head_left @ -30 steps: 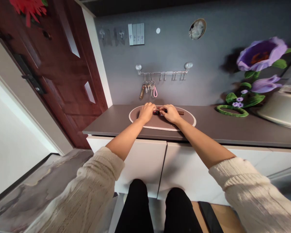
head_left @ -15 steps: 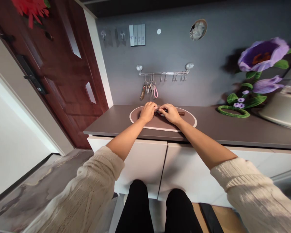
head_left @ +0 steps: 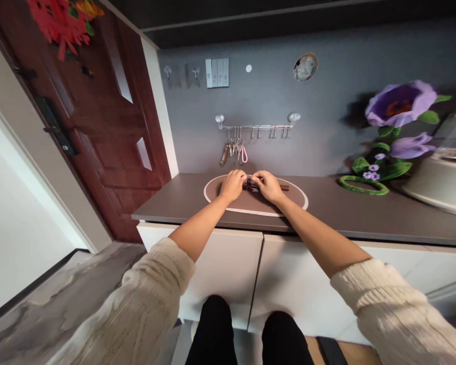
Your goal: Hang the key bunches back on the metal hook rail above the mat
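My left hand point(head_left: 232, 184) and my right hand point(head_left: 266, 185) meet over an oval brown mat point(head_left: 251, 204) on the grey counter point(head_left: 349, 210). Both have their fingers curled round a small dark object point(head_left: 251, 185) held between them; it looks like a key holder with a brown strap point(head_left: 284, 188) trailing to the right, but it is too small to be sure. On the wall just behind hangs a chrome hook rail point(head_left: 256, 126) with a bunch of keys point(head_left: 233, 148) on its left hooks.
A dark red door point(head_left: 95, 121) stands at the left. Purple artificial flowers point(head_left: 397, 116) and a green ring point(head_left: 361, 185) sit at the counter's right, beside a pale appliance point(head_left: 441, 177). White cabinet doors point(head_left: 231, 263) are below the counter. My knees are near them.
The view has tilted slightly, so everything sits lower in the picture. Both hands stay together on the small object over the mat, fingers shifting only a little.
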`<state>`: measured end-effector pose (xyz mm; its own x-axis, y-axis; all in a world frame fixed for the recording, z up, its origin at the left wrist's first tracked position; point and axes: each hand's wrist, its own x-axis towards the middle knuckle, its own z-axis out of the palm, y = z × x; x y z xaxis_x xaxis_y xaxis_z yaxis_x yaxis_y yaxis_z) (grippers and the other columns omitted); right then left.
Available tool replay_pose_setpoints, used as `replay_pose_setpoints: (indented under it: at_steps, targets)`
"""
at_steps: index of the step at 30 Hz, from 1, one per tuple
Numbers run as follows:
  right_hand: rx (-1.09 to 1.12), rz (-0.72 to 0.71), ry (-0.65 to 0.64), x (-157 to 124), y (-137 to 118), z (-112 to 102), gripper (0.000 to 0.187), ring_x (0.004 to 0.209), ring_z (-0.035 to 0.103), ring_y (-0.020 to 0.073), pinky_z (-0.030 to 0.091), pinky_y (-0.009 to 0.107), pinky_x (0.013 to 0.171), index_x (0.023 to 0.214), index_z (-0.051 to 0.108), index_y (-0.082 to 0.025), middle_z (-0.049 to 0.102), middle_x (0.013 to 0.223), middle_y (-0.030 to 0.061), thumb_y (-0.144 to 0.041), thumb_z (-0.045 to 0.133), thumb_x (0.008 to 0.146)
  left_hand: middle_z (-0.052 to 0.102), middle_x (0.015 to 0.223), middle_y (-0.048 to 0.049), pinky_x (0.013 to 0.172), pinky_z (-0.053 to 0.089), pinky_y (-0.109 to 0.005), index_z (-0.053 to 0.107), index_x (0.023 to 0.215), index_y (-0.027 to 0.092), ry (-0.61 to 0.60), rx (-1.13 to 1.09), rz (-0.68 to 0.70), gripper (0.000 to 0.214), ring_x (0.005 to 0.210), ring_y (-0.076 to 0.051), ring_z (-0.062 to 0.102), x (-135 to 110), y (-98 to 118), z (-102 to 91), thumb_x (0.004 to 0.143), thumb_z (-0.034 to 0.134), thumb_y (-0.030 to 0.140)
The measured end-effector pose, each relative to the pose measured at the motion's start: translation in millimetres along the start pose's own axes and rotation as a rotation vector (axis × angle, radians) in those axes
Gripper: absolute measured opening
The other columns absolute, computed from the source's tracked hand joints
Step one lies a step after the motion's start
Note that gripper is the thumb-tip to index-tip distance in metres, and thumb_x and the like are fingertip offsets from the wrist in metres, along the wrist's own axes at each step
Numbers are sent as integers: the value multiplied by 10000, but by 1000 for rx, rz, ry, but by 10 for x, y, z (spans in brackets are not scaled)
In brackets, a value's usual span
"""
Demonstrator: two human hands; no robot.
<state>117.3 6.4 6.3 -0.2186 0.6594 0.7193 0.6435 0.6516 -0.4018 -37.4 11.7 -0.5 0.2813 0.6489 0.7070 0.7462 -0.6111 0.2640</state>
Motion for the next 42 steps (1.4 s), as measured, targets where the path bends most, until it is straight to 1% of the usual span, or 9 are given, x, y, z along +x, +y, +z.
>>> replay_pose_setpoints:
  at_steps: [7,14,19,23,28,32,35,37,42]
  targets:
    - [-2,-20,51,36,37,10,149,756,519,170,385,291,735,712,559,-178,602,759,55,-244,455,795,575,909,-56,795,360,-286,544,850,171,3,44,-40,211,885,-168,476,42,-40,53,880,343,228]
    - [51,72,116,170,73,-33,176,750,523,164,393,295,731,732,561,-173,601,789,55,-287,437,784,580,881,-52,788,370,-286,561,832,174,22,22,-70,207,869,-165,488,72,-78,75,872,366,232]
    - [141,183,190,383,94,-96,171,722,519,153,393,289,722,727,562,-163,606,769,44,-304,466,744,586,860,-59,774,379,-289,566,794,166,38,-35,-127,209,840,-162,503,94,-96,61,863,377,220]
    - [244,261,247,608,145,-116,166,679,510,138,398,276,698,716,557,-159,602,723,27,-306,480,718,592,827,-55,759,383,-285,566,766,164,48,-74,-155,206,824,-161,515,106,-111,80,854,388,219]
    - [387,343,309,929,202,-101,141,657,517,130,424,265,655,715,551,-160,586,687,17,-287,494,698,597,825,-50,758,382,-282,572,772,168,44,-104,-147,208,824,-156,522,112,-128,123,852,389,227]
    - [510,415,359,1146,178,-79,88,613,520,111,445,253,624,696,543,-158,579,679,9,-234,499,687,599,824,-44,748,381,-276,573,774,174,36,-116,-141,211,822,-155,522,111,-125,131,853,387,234]
    - [609,496,370,1266,147,-43,54,537,500,90,450,233,572,677,528,-159,556,618,-5,-190,491,702,597,818,-44,734,379,-272,573,771,174,31,-108,-145,214,806,-153,522,108,-109,122,855,387,237]
    - [648,559,371,1329,141,-7,67,496,487,78,450,219,534,672,519,-161,532,574,-16,-173,478,725,599,818,-45,732,379,-270,574,765,173,21,-102,-147,212,806,-151,523,107,-94,110,854,391,234]
    - [667,673,392,1452,194,95,96,498,515,69,464,190,506,679,498,-164,518,539,-33,-168,460,768,601,829,-48,742,378,-271,579,767,171,-1,-94,-150,205,821,-153,525,109,-67,85,851,398,222]
